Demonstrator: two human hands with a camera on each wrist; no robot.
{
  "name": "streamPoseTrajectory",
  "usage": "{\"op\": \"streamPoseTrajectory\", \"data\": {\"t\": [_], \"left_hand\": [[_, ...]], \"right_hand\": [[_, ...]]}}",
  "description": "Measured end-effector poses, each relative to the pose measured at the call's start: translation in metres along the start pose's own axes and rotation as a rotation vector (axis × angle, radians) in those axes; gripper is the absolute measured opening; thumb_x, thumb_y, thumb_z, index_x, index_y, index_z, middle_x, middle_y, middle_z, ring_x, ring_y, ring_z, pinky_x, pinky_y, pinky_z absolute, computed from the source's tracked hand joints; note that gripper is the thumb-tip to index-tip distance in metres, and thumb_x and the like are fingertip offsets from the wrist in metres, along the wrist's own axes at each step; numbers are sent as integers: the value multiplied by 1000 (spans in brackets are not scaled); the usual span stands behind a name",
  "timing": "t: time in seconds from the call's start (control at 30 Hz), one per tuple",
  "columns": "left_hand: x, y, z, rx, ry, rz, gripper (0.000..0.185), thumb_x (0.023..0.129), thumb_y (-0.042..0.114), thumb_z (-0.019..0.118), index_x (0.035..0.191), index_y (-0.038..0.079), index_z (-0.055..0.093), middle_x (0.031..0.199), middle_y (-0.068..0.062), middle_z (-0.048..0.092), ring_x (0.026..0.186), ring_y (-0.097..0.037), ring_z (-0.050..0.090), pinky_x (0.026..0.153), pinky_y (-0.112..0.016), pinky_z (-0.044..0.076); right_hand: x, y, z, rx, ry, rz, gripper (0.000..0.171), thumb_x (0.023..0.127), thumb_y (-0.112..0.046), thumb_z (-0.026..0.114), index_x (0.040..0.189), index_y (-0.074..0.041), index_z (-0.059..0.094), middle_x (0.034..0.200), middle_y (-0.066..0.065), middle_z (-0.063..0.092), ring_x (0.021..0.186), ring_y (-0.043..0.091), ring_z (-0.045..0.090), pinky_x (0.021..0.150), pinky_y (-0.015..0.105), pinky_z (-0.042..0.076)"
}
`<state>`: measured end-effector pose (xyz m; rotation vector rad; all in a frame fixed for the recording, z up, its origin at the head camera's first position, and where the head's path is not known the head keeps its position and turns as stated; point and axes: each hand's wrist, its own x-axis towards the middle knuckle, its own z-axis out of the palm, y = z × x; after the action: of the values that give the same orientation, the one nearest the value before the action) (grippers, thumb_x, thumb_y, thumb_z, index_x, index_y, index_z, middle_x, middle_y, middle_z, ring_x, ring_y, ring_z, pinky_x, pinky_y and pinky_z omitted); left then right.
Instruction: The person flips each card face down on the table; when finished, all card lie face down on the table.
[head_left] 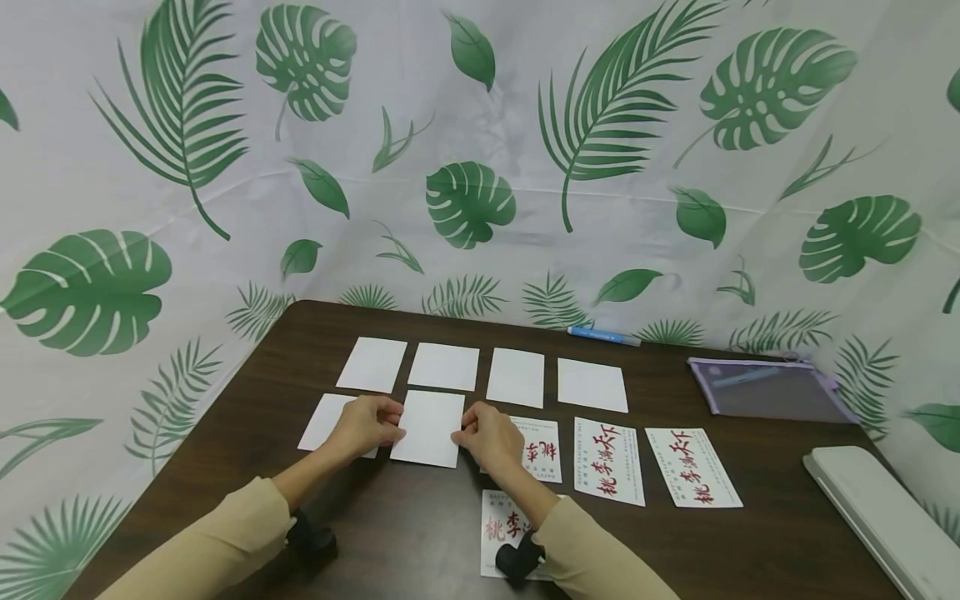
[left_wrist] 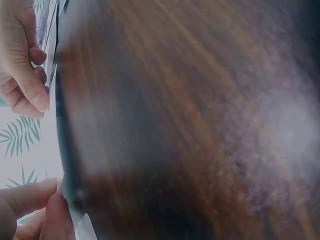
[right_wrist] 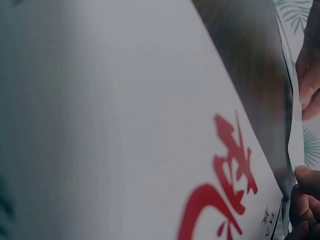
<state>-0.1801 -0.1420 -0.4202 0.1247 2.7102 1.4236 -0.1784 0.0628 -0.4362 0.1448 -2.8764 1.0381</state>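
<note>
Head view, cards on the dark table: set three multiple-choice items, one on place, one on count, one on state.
1. Where does the blue pen lie?
A. at the table's far edge
B. inside the pouch
C. under a card

2. How many blank white cards fill the far row?
A. two
B. four
C. six

3. How is the blank white card in the near row held?
A. by one hand
B. by neither hand
C. by both hands at its side edges

Answers: 1 A, it lies by the leaf-print backdrop. 2 B, four lie side by side. 3 C, the left hand and right hand pinch opposite edges.
</note>
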Motion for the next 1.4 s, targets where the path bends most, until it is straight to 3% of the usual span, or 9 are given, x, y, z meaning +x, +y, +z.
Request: {"op": "streamPoseTrajectory", "data": {"t": [0.47, 0.63, 0.83, 0.9, 1.0, 1.17, 1.4], "left_hand": [[5, -1, 1, 216, 5, 87, 23, 68, -5, 75, 90, -5, 69, 72, -4, 64, 65, -11, 56, 59, -25, 49], [6, 1, 1, 239, -10, 90, 23, 69, -3, 76, 90, -4, 68, 73, -4, 63, 65, -12, 55, 59, -25, 47], [10, 13, 2, 251, -4, 122, 27, 70, 1, 77, 95, -4, 67, 78, -6, 62, 68, -14, 53, 59, -25, 44], [14, 21, 6, 231, -14, 153, 30, 71, 2, 77, 99, -4, 66, 81, -8, 63, 70, -15, 56, 58, -24, 45], [20, 33, 18, 176, -82, 203, 35, 73, 3, 77, 105, -5, 65, 87, -11, 65, 73, -17, 63, 58, -24, 49], [27, 46, 43, 139, -184, 261, 40, 71, 5, 79, 107, -5, 63, 89, -11, 64, 75, -18, 66, 58, -23, 51], [36, 54, 69, 182, -212, 280, 45, 65, 7, 83, 105, -3, 64, 85, -6, 63, 72, -13, 57, 64, -25, 49]], "right_hand": [[-2, 0, 0, -57, -30, -34, 24, 70, -22, 81, 76, -14, 59, 59, -8, 53, 52, 8, 44, 50, 25, 33], [-1, 2, -4, -77, -36, -38, 25, 71, -26, 80, 77, -14, 59, 59, -8, 52, 52, 8, 43, 50, 24, 32], [5, 12, -28, 87, -62, -18, 19, 80, -23, 73, 88, -9, 64, 65, -3, 53, 51, 9, 43, 47, 23, 34], [7, 20, -41, 148, -51, 3, 18, 81, -19, 72, 91, -6, 64, 67, -1, 55, 54, 10, 45, 49, 23, 36], [6, 38, -58, 191, -32, 44, 15, 81, -13, 72, 91, -4, 65, 70, 1, 57, 59, 11, 47, 53, 24, 40], [1, 65, -74, 162, -14, 57, 16, 78, -8, 73, 91, -2, 65, 73, 1, 59, 65, 12, 51, 57, 23, 42], [-3, 85, -81, 99, 0, 69, 20, 74, -3, 76, 92, -1, 65, 75, 2, 59, 66, 11, 51, 58, 22, 42]]}}
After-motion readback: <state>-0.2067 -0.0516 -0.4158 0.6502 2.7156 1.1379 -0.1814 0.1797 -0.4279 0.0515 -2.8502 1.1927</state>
